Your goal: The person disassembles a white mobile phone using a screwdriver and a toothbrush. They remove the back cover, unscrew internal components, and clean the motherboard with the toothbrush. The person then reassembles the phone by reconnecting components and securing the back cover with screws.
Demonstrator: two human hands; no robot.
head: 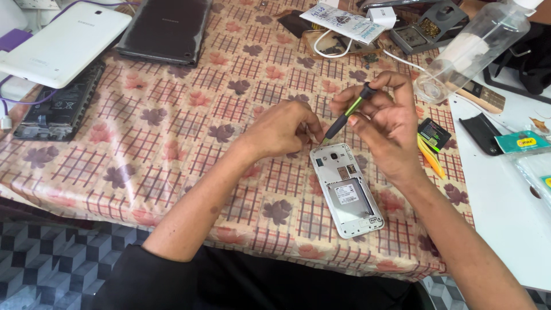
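Note:
A white phone (348, 192) lies face down on the patterned tablecloth (189, 132) with its back cover off and the battery bay showing. My right hand (385, 126) grips a thin black and green screwdriver (346, 113), tip angled down toward the phone's top left corner. My left hand (282, 130) rests on the cloth just left of that corner, fingers pinched together near the screwdriver tip. Whether something small sits between those fingers is too small to tell.
A white tablet (63, 40) and a dark tablet (166, 28) lie at the back left, an opened device (57, 109) beside them. A clear plastic bottle (473, 46) leans at the back right. A yellow pry tool (430, 158), small packets and cables lie to the right.

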